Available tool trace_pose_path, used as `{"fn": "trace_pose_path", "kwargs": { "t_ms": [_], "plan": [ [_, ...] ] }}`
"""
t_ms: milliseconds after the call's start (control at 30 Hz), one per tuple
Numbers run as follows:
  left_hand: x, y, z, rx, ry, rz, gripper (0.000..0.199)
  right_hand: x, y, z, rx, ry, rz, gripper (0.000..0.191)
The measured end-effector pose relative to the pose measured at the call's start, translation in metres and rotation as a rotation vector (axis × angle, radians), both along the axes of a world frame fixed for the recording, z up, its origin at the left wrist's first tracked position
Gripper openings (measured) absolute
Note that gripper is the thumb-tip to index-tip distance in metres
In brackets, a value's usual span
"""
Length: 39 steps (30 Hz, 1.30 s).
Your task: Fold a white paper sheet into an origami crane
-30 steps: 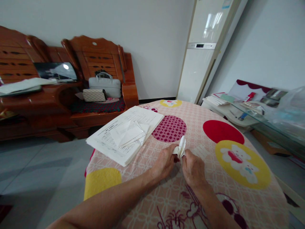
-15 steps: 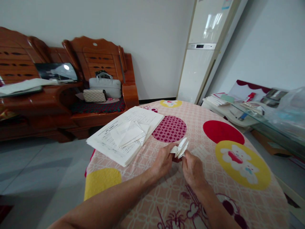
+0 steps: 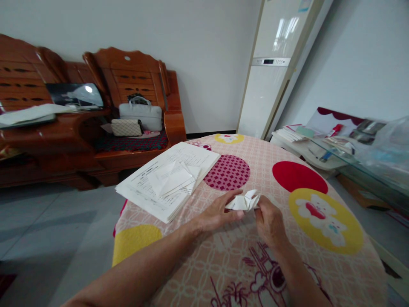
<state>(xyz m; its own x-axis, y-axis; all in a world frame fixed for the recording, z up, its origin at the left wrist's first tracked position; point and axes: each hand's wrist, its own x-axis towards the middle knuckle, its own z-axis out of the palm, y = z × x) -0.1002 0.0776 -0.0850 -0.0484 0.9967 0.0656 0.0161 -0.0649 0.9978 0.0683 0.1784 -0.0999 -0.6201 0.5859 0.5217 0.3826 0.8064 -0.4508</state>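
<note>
A small folded white paper (image 3: 244,201) is held between both hands above the patterned tablecloth. My left hand (image 3: 220,212) has its thumb and fingers round the paper's left end. On the right end, my right hand (image 3: 270,217) pinches the paper; some of its fingertips are hidden behind the folds. To the left lies a stack of printed sheets (image 3: 159,209), with folded white paper pieces (image 3: 175,178) on top.
The round table (image 3: 204,264) has a cloth with coloured circles. Behind it on the left are wooden chairs (image 3: 128,81) with bags (image 3: 140,117). A tall white appliance (image 3: 263,94) stands at the back, and a cluttered glass shelf (image 3: 351,160) at the right.
The folded paper has turned to lie more level and wider between the hands. My right hand has moved slightly right, and my left hand's fingers have spread along the paper.
</note>
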Motion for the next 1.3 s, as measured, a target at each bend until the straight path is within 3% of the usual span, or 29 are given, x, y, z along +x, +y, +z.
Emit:
{"fn": "trace_pose_path", "kwargs": {
  "t_ms": [67,167,367,667,933,1067,1200,1300],
  "plan": [
    [-0.007,-0.001,0.003,-0.043,-0.141,0.009,0.055,0.002,0.005,0.000,0.019,0.004,0.037,0.036],
    [-0.013,0.000,0.002,-0.094,-0.297,0.048,0.052,0.003,0.010,-0.001,0.088,0.024,0.075,0.046],
    [-0.002,0.005,-0.007,-0.240,-0.401,0.076,0.045,0.000,0.009,-0.004,0.163,0.036,0.150,0.049],
    [0.005,0.007,-0.009,-0.265,-0.567,0.000,0.040,-0.002,0.007,-0.002,0.155,0.058,0.244,0.048],
    [0.008,0.006,-0.010,-0.377,-0.534,0.064,0.034,-0.007,0.002,-0.002,0.139,0.046,0.281,0.053],
    [0.004,0.009,-0.010,-0.293,-0.458,0.271,0.031,-0.006,-0.001,0.004,0.107,0.163,0.140,0.044],
    [-0.003,0.012,-0.015,-0.167,-0.229,0.476,0.029,-0.003,-0.014,0.015,-0.123,0.242,0.058,0.016],
    [-0.006,0.013,-0.021,-0.113,-0.045,0.525,0.029,-0.004,-0.026,0.023,-0.302,0.241,0.081,0.022]
  ]
}}
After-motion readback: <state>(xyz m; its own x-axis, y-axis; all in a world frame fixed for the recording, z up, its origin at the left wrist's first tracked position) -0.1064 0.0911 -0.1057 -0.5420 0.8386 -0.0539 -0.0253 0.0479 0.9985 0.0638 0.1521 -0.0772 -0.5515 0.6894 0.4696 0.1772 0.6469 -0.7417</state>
